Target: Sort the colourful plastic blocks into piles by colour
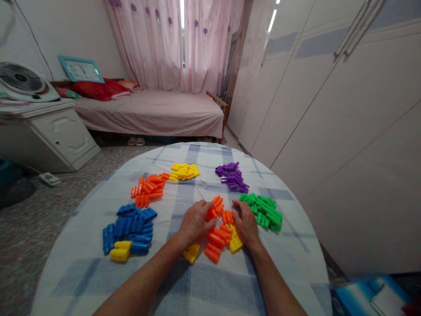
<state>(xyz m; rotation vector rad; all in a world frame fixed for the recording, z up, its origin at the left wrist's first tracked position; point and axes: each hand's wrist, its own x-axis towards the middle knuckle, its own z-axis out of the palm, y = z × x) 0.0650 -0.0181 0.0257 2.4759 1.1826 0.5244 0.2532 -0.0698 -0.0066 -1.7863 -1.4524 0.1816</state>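
My left hand point(196, 220) is curled against a cluster of orange tube-shaped plastic blocks point(215, 207), its thumb and index finger around the nearest ones. To the right of that cluster, my right hand point(246, 224) has its fingers bent and apart, the thumb by a small orange block point(227, 217). Between the wrists lie more orange blocks point(217, 240) and a yellow block point(235, 240). Another yellow block point(191, 253) is partly hidden under my left wrist. Green blocks point(265, 210) lie just beyond my right hand.
Around the round table's checked cloth point(197, 289) lie piles of blue blocks point(131, 224), orange blocks point(148, 188), yellow blocks point(184, 171) and purple blocks point(232, 176). Two yellow pieces point(120, 251) touch the blue pile. A bed point(158, 109) stands behind, a wardrobe point(345, 131) at right.
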